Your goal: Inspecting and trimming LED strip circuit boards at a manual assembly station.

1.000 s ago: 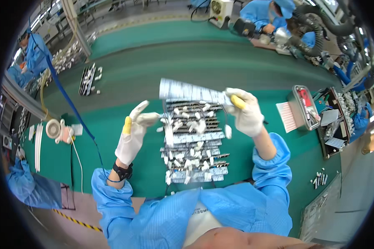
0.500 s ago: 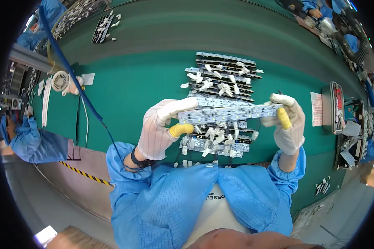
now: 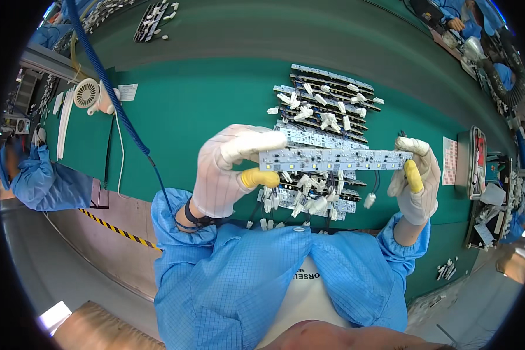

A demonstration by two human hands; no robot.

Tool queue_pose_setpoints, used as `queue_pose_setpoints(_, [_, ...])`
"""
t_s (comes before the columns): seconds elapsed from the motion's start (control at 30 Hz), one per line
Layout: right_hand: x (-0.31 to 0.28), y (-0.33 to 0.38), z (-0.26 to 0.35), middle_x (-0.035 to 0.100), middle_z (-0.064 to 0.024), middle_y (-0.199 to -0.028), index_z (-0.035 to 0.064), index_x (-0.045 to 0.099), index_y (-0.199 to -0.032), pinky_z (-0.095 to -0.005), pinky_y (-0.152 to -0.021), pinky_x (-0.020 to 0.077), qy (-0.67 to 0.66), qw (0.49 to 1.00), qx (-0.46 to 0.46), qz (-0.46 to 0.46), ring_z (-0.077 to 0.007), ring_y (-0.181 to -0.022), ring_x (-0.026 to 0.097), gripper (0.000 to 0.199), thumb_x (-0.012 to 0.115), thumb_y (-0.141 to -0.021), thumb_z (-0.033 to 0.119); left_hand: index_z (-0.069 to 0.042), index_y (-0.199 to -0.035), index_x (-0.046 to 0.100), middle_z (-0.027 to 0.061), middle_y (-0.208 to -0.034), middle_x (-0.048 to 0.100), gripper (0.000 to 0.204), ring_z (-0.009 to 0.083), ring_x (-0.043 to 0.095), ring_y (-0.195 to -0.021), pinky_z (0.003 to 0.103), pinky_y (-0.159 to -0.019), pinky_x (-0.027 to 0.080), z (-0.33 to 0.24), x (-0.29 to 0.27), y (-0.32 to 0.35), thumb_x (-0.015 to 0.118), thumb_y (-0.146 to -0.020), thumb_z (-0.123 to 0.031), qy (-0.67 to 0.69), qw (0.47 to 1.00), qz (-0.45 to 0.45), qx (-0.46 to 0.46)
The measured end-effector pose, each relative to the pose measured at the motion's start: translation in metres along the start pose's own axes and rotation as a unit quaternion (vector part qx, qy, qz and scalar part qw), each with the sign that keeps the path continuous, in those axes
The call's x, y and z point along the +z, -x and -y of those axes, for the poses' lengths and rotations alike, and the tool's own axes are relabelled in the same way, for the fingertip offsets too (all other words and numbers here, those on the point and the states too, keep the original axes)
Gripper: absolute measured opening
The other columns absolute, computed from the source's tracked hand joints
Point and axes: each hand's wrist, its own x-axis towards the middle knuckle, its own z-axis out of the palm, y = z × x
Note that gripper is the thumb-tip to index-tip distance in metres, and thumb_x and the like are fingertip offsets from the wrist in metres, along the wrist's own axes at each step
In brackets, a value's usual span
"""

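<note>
A: Green table (image 3: 175, 105), pile of strip boards (image 3: 324, 139) on it. Progress?

B: One board (image 3: 338, 160) held up above the pile, the rest lying. Which are done: cannot tell.

A: Hands?

B: Left hand (image 3: 224, 172) and right hand (image 3: 417, 184) pinch opposite ends.

A: Versus one second ago?

B: Then right hand only; left empty. Now board nearly level, white plug (image 3: 370, 200) dangling beneath.
</note>
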Motion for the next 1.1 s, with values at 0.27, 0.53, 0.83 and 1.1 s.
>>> queue_pose_setpoints(0.27, [0.004, -0.003, 0.009, 0.059, -0.0046, -0.083, -0.0048, 0.052, -0.109, -0.0142, -0.044, 0.0298, 0.009, 1.0, 0.008, 0.003, -0.0026, -0.049, 0.047, 0.032, 0.057, -0.09, 0.02, -0.001, -0.107, 0.063, 0.0133, -0.101, 0.062, 0.055, 0.0173, 0.063, -0.083, 0.026, -0.071, 0.052, 0.006, -0.002, -0.001, 0.07, -0.073, -0.043, 0.055, 0.998, -0.031, -0.01])
queue_pose_setpoints(0.53, [0.009, -0.003, 0.012, 0.06, -0.0071, -0.068, -0.0078, 0.05, -0.11, -0.0143, -0.044, 0.0344, 0.029, 0.999, 0.028, 0.014, -0.0048, -0.045, 0.048, 0.041, 0.058, -0.09, 0.027, 0.0, -0.106, 0.062, 0.0141, -0.099, 0.062, 0.054, 0.0182, 0.063, -0.087, 0.027, -0.074, 0.052, 0.013, -0.008, 0.002, 0.072, -0.073, -0.041, 0.052, 0.997, -0.063, 0.018])
queue_pose_setpoints(0.83, [-0.031, -0.03, -0.036, 0.057, -0.0167, -0.115, -0.0034, 0.042, -0.127, -0.0356, -0.084, 0.048, 0.126, 0.988, -0.065, 0.057, -0.0263, -0.101, 0.059, 0.063, 0.067, -0.082, 0.033, 0.004, -0.11, 0.055, 0.0161, -0.1, 0.066, 0.059, 0.0191, 0.064, -0.094, 0.028, -0.084, 0.05, 0.004, 0.001, 0.005, 0.07, -0.077, -0.042, 0.11, 0.984, -0.108, -0.088])
queue_pose_setpoints(1.1, [-0.122, 0.001, -0.123, 0.035, -0.0151, -0.138, 0.0123, 0.029, -0.142, -0.0442, -0.102, 0.0351, 0.728, 0.681, 0.032, -0.064, -0.0345, -0.124, 0.038, 0.082, 0.073, -0.073, 0.026, 0.006, -0.112, 0.052, 0.0172, -0.101, 0.066, 0.059, 0.0191, 0.064, -0.096, 0.028, -0.086, 0.048, 0.01, 0.002, 0.003, 0.071, -0.078, -0.039, 0.117, 0.986, -0.067, -0.099])
